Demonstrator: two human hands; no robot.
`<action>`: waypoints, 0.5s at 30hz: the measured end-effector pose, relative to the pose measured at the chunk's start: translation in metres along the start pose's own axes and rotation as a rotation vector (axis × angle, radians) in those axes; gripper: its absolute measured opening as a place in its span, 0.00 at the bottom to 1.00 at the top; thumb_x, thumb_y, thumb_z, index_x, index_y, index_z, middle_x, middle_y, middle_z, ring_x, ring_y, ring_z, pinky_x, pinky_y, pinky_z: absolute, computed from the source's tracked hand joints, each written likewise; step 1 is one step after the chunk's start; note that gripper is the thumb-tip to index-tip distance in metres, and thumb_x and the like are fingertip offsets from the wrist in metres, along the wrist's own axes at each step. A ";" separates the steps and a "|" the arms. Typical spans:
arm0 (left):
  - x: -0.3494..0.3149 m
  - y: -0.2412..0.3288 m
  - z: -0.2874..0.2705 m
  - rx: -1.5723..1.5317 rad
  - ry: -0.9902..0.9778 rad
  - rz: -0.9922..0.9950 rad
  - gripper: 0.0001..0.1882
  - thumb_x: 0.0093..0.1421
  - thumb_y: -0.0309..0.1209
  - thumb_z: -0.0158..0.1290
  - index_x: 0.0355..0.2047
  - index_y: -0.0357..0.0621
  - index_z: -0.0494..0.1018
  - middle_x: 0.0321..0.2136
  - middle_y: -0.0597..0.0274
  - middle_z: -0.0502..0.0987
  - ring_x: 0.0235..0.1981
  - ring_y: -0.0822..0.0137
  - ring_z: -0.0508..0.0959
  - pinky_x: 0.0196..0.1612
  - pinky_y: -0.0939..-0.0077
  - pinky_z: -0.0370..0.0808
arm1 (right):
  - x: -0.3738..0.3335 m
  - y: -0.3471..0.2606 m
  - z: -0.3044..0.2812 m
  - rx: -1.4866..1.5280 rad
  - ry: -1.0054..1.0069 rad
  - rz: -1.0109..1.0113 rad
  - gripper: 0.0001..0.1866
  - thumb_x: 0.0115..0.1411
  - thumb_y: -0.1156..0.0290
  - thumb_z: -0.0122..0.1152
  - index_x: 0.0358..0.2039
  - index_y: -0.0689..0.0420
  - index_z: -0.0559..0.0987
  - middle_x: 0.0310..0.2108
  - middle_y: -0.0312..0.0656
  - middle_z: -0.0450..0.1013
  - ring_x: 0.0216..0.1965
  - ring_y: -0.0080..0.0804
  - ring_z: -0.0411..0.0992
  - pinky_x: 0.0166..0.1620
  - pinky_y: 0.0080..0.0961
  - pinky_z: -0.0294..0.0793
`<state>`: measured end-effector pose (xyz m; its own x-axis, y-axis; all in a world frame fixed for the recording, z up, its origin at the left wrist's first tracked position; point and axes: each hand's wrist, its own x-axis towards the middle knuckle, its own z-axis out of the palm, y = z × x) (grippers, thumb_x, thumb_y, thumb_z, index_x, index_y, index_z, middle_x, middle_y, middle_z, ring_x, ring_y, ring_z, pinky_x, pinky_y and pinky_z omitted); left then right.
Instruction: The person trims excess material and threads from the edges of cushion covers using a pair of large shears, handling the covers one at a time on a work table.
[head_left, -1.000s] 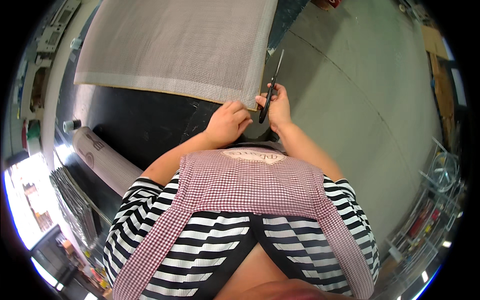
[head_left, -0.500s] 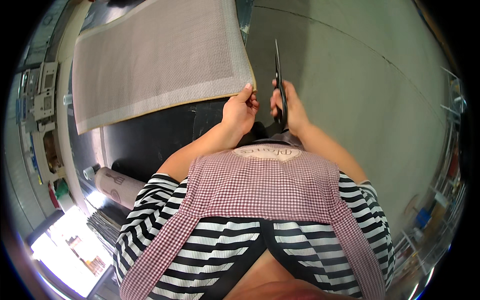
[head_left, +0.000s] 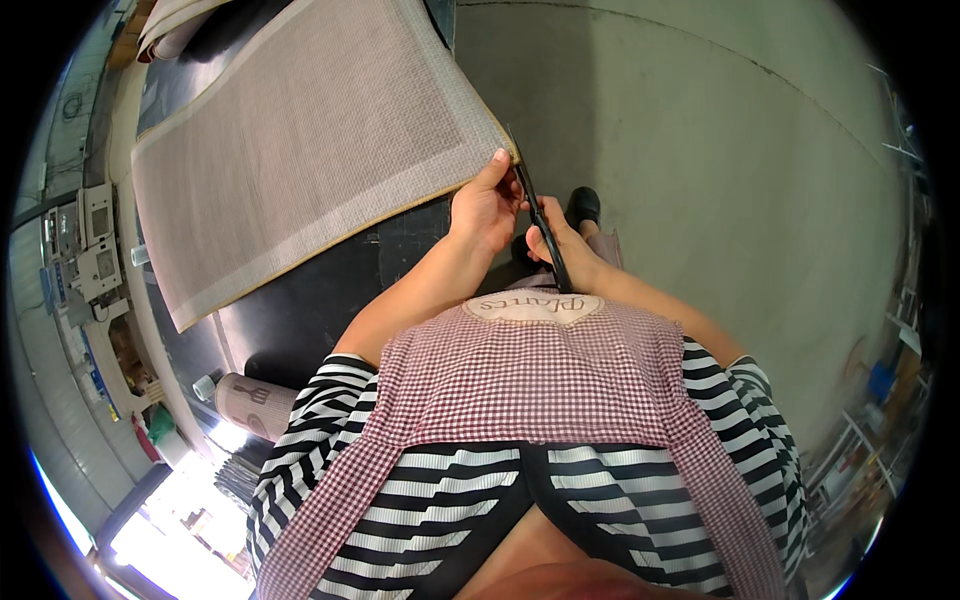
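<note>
Scissors now up at the mat corner

Half a sec ago they were upright & apart from the mat, off to its right. Now they're tilted, tip up at the corner, handles down near the apron. Can't tell if the blades are parted tbh. Mat's also turned in view: its far-left corner sits lower in the pic than b4. Some folded or rolled fabric now shows top left, plus a dark shoe past the right hand.

Left hand has the same corner as b4, pinching it w/ thumb on top, fingers curled under. Right hand's wrapped round the scissor handles, close beside the left.

Mat itself: grayish-beige, woven-looking, paler band along the edges, thin mustard-ish trim on the near & right sides. Mostly flat on the black table, w/ the pinched corner out past the table edge, over the gray floor. FYI a rolled mat w/ dark print is nearby, lower left.
</note>
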<state>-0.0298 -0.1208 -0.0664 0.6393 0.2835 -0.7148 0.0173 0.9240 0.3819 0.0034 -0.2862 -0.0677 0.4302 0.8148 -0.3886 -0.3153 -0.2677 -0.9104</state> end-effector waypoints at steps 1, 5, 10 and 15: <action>0.000 -0.001 0.002 0.011 0.029 0.013 0.08 0.65 0.33 0.61 0.35 0.43 0.76 0.31 0.65 0.75 0.30 0.71 0.73 0.33 0.77 0.74 | 0.000 0.000 0.000 0.016 -0.001 0.008 0.31 0.72 0.49 0.53 0.62 0.58 0.58 0.35 0.35 0.63 0.36 0.22 0.63 0.43 0.22 0.68; -0.001 -0.001 0.004 0.050 0.051 0.031 0.08 0.66 0.33 0.60 0.35 0.44 0.75 0.31 0.66 0.76 0.30 0.71 0.73 0.33 0.76 0.75 | -0.007 -0.029 -0.001 0.066 -0.024 0.105 0.29 0.72 0.53 0.55 0.61 0.59 0.59 0.37 0.36 0.65 0.39 0.24 0.65 0.47 0.23 0.68; 0.004 -0.003 -0.001 0.086 0.027 0.023 0.09 0.69 0.37 0.56 0.39 0.44 0.75 0.32 0.65 0.75 0.32 0.68 0.72 0.33 0.69 0.73 | -0.002 -0.017 0.001 0.071 0.040 0.036 0.27 0.71 0.54 0.57 0.60 0.59 0.63 0.39 0.36 0.67 0.42 0.24 0.66 0.50 0.24 0.69; 0.003 -0.004 -0.001 0.084 0.018 0.021 0.09 0.69 0.37 0.56 0.40 0.44 0.75 0.33 0.65 0.74 0.32 0.68 0.72 0.35 0.69 0.73 | -0.005 -0.018 0.004 0.065 0.093 0.015 0.27 0.70 0.53 0.58 0.58 0.59 0.66 0.35 0.34 0.68 0.37 0.22 0.66 0.45 0.21 0.69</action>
<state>-0.0286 -0.1233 -0.0702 0.6265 0.3073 -0.7163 0.0691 0.8934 0.4438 0.0033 -0.2833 -0.0489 0.5004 0.7590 -0.4165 -0.3757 -0.2430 -0.8943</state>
